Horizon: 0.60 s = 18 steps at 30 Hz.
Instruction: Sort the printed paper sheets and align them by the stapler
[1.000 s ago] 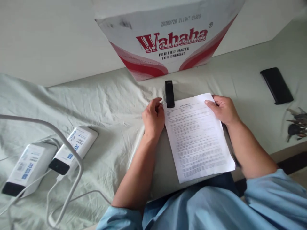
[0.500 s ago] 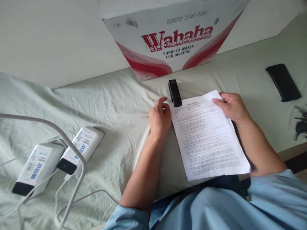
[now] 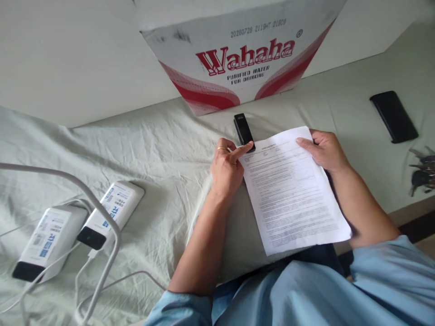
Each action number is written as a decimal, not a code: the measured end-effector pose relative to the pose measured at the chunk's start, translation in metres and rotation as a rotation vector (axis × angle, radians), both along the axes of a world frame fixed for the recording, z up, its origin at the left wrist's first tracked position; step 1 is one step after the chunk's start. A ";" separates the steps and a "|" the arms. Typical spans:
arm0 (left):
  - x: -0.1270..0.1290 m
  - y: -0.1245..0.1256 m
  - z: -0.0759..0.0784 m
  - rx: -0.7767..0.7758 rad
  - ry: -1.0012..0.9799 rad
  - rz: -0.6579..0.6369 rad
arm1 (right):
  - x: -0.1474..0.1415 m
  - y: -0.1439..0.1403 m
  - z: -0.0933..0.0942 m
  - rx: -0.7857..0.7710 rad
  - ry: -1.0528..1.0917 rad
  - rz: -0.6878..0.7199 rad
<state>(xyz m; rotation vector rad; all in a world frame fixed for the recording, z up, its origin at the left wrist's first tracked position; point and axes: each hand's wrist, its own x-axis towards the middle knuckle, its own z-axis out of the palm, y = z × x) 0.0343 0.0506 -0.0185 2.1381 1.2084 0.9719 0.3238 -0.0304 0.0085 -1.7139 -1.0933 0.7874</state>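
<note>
**Printed paper (image 3: 292, 194) between two hands, a black stapler (image 3: 242, 128) at its top-left corner**

A pale green cloth (image 3: 163, 149) covers the wide surface. At its back stands a large white and red water carton (image 3: 244, 59) marked "Wahaha". In front sits a person in a blue top (image 3: 299, 294), with the printed paper just beyond their lap, its lines too small to read.

To the left lie two white, boxy devices, one nearer the paper (image 3: 127, 199) and one farther out (image 3: 68, 226), with pale cables about them.

The right hand (image 3: 326, 149) pinches the paper's top-right corner, thumb above and fingers behind. The left hand (image 3: 227, 165) is loosely curled at the top-left edge, index finger stretched out; whether its thumb grips the paper cannot be told.

Well to the right lies a flat black case (image 3: 394, 117).

The stapler lies just ahead and to the right of the left hand, by far the nearer one. Its long axis runs away from the person, the far end leaning left towards the carton. The near end meets the paper's corner, and the left index fingertip rests on it.

Smallest are a bunch of keys (image 3: 423, 174) at the right edge and a ring (image 3: 222, 148) on the left hand.
</note>
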 end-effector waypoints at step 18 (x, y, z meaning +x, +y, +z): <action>-0.008 0.004 0.023 -0.791 -0.681 -0.023 | -0.006 -0.004 -0.011 0.104 0.232 -0.104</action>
